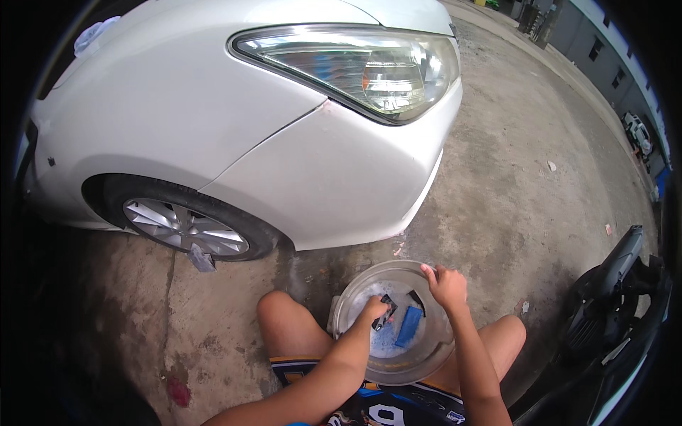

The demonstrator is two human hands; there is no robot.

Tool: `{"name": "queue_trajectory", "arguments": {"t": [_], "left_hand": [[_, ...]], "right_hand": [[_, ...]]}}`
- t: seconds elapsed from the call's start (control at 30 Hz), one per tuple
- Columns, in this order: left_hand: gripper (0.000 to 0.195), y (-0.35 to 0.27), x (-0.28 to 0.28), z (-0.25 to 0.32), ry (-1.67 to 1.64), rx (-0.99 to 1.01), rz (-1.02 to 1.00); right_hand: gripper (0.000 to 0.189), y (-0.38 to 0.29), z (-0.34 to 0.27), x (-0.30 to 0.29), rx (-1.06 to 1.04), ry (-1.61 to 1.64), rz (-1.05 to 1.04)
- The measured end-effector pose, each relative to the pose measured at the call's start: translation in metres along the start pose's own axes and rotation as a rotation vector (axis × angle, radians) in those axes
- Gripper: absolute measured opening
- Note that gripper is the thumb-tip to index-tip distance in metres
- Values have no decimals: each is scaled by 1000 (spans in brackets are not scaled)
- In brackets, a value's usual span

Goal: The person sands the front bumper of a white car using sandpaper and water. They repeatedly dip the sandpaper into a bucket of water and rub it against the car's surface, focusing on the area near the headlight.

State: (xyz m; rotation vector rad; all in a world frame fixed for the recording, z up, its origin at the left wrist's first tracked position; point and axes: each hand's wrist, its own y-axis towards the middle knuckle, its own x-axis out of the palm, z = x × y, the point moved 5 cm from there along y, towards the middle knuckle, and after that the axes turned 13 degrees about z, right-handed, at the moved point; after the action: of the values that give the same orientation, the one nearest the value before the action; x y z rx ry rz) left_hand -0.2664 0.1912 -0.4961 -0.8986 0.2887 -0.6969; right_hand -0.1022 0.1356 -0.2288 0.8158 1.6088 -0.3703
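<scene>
A round translucent plastic bucket [349, 290] of sudsy water [391, 349] stands tilted between my knees. Inside it, my left hand [376, 308] grips a dark, wet, flat piece [384, 314], possibly sandpaper. A blue rectangular block [408, 326] lies in the suds just right of that hand, with a thin black strip [417, 301] above it. My right hand [448, 286] holds the bucket's upper right rim, thumb over the edge. Ahead of me is the front corner of a white car [341, 175], with faint pinkish marks on the bumper below its headlight [373, 74].
The car's front wheel [184, 226] is at left, with a grey flat piece [201, 260] leaning against its tyre. Black plastic car parts [597, 314] lie at right on the stained concrete floor [517, 175]. Another vehicle [636, 133] stands far off by a building [602, 48].
</scene>
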Motion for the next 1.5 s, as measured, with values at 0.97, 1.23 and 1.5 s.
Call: {"name": "queue_trajectory", "arguments": {"t": [0.97,1.23,1.5], "left_hand": [[61,-65,-9,16,686,49,577],[51,-138,15,47,621,-65,881],[37,-202,12,89,626,611,792]], "right_hand": [[22,44,20,-17,-514,458,398],[36,-17,-14,170,103,708,-1137],[49,-72,53,279,236,218,-630]]}}
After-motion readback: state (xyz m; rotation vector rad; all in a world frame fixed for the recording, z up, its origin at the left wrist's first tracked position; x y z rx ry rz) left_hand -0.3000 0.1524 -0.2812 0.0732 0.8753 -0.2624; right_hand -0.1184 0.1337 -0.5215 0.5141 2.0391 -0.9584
